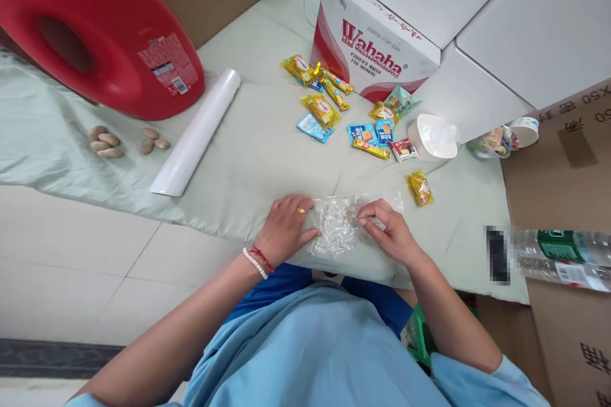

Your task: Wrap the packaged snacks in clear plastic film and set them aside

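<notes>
Item: clear plastic bag (338,224), crumpled, lying on the near edge of the bench (248,159), which is covered by a pale green cloth. The bag sits between the two hands, directly in front of the person.

Left hand (285,229) — at the bag's left edge, fingers (292,205) curled and the thumb laid against the plastic. Whether it clamps the bag or only presses it cannot be told. There is a ring on one finger, and a white bead bracelet (254,264) with a red cord on the wrist.

Right hand (389,232) — at the bag's right edge, fingertips drawn together and pinching the plastic.

Near surroundings: a single yellow packet (420,187) lies just right of the bag and slightly farther off. Beyond it is a white cup (432,138) on its side.

Middle of the bench: scattered snack packets (324,109) in yellow, blue and red, lying loose and well apart from the bag.

Far side: a red-and-white carton (375,51) printed "Wahaha", standing behind the packets.

Left: a white roll (195,133) lying aslant. Farther left are a small cluster of brown nuts (107,143) and a large red jug (95,32) on its side.

Right: two water bottles (563,254) lying on a cardboard box (568,159).
</notes>
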`<state>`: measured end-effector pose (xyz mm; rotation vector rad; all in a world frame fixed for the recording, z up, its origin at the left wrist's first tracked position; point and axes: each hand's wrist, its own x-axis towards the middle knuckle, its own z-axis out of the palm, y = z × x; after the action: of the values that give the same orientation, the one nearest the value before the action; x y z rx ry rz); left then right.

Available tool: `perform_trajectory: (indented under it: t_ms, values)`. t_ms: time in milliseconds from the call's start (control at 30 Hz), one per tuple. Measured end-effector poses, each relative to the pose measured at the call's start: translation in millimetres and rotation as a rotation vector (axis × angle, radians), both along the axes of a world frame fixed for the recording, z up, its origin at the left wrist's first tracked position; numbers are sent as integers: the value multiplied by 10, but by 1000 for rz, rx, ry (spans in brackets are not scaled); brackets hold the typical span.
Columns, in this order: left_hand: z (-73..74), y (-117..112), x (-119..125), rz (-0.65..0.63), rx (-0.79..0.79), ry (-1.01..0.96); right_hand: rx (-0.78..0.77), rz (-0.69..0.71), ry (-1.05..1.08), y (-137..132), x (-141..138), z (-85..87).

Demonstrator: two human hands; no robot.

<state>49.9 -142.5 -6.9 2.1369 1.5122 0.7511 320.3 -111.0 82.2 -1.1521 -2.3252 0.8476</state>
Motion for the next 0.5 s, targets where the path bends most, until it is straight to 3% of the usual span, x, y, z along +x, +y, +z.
perform_trajectory:
  t_ms: [100,200,300,367,500]
  values:
    - [21,2,-4,-11,2,9,50,119,-134,-108,-118,-24]
    - [56,-1,-18,-42,-9,56,115,166,-285,-375,-270,-251]
    - [81,-7,-42,-80,-12,97,82,152,-268,-499,-320,-401]
    - [89,-6,-58,-99,-9,108,15,145,-187,-424,-276,-359]
    - [89,10,-73,-111,-12,115,-121,83,-96,-62,-120,-31]
